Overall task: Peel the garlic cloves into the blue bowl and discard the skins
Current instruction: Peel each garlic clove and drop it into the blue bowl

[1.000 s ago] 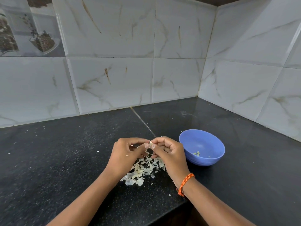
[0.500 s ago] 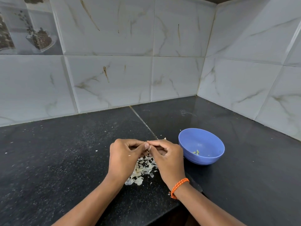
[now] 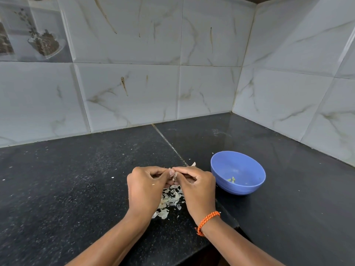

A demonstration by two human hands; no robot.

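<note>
- Since earlier, both hands sank slightly toward the black counter point(image 3: 76, 179).
- Blue bowl point(image 3: 238, 172) sits just right, few peeled pieces inside.
- Left hand point(image 3: 146, 186) and right hand point(image 3: 197, 186) pinch a garlic clove point(image 3: 173, 174) above the skins point(image 3: 171, 200).
- Peeling underway; next, drop it bowlward.

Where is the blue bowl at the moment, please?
In the head view, the blue bowl stands on the black counter, just right of the right hand.

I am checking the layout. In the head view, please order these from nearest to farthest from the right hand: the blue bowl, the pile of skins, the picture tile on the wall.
From the right hand:
1. Pile of skins, just under and left of it on the counter.
2. Blue bowl, close on its right.
3. Picture tile, far up-left on the wall.
</note>
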